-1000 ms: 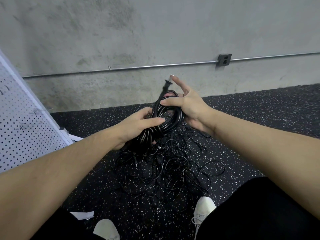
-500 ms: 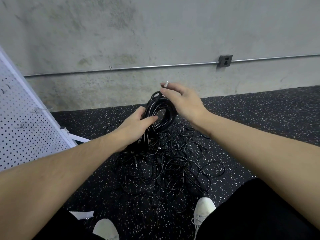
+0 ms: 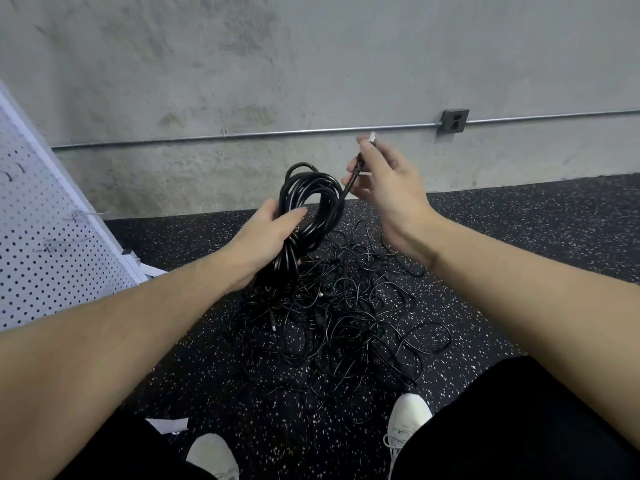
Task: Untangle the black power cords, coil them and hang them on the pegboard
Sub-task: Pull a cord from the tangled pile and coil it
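Note:
A coiled black power cord (image 3: 311, 199) stands upright above the floor, and my left hand (image 3: 266, 237) grips its lower part with fingers wrapped round the strands. My right hand (image 3: 388, 188) is just right of the coil and pinches the cord's plug end (image 3: 356, 168), which points up. Below both hands a tangled heap of black cords (image 3: 339, 320) lies on the speckled black floor. The white pegboard (image 3: 38, 244) leans at the far left, with thin metal hooks (image 3: 83, 214) sticking out of it.
A grey concrete wall with a metal conduit (image 3: 277, 133) and an outlet box (image 3: 454, 121) runs behind the heap. My white shoes (image 3: 408, 420) and black trousers are at the bottom. A scrap of white paper (image 3: 169, 424) lies on the floor near the left shoe.
My right hand has come off the coil, rising and moving right with the plug end pinched in it. The left hand has kept its grip while the coil stands taller.

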